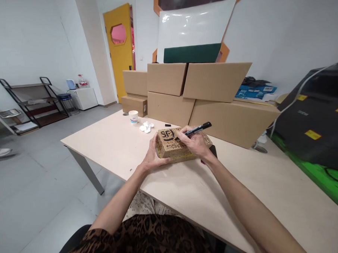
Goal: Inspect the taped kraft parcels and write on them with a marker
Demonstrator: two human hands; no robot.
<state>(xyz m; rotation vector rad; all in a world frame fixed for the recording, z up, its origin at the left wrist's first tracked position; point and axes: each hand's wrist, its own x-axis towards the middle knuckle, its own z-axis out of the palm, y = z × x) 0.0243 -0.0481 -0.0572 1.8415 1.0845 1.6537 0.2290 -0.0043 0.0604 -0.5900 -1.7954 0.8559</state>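
A small brown cardboard box [170, 151] with black print and a dark logo on top rests on the pale table [109, 139]. Around its left end and front edge is my left hand [153, 157], thumb along the front, fingers on the far left side. My right hand [193, 141] grips a black marker [198, 129] above the box top, its tip low near the logo and its back end pointing up to the right. A small black cap [168, 125] lies behind the box. Something dark, partly hidden, sits at the box's right end.
Large cardboard boxes [169, 108] are stacked along the table's back edge. Left of the small box are crumpled white tissue [147, 127] and a paper cup [133, 116]. A big black case [315, 110] stands at the right.
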